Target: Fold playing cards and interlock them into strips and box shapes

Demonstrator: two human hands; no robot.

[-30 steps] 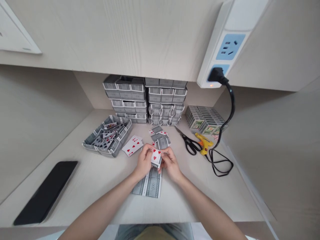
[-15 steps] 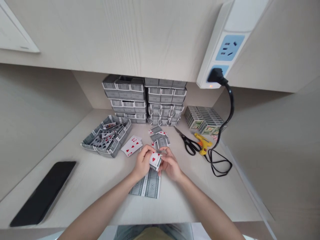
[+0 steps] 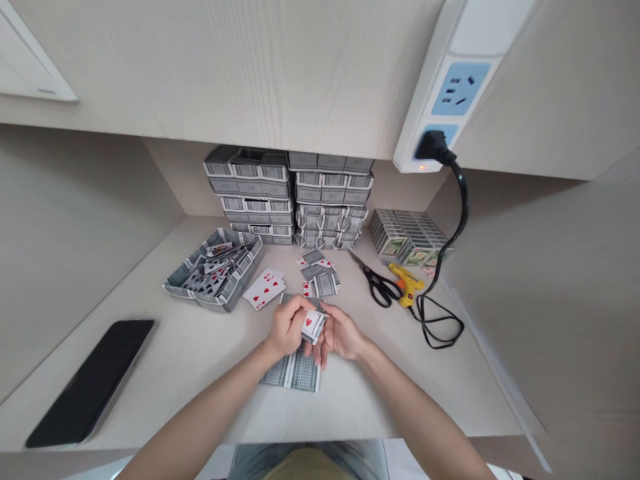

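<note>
Pinched in my left hand (image 3: 287, 325) is a folded playing card (image 3: 311, 325) with a red heart showing and grey patterned sides bent down. My right hand (image 3: 343, 333) is beside the card's right edge, palm turned partly up, with its fingers apart below the card; whether they touch it is hard to see. Beneath both hands lies a flat piece of joined playing cards (image 3: 293, 373), grey backs up, partly covered by my hands. Just beyond are loose cards (image 3: 325, 285), some face down, and a face-up pile of heart cards (image 3: 264, 289) to the left.
A card-built tray (image 3: 220, 300) on the left holds loose cards. Stacked card boxes (image 3: 255, 183) stand at the back. On the right are black scissors (image 3: 381, 288), a yellow glue gun (image 3: 407, 285) with its cord, and packed decks (image 3: 410, 237). A black phone (image 3: 93, 383) lies front left.
My right hand has turned more palm up, and its fingers have spread below the card. My left hand keeps hold of the card, which has tilted slightly.
</note>
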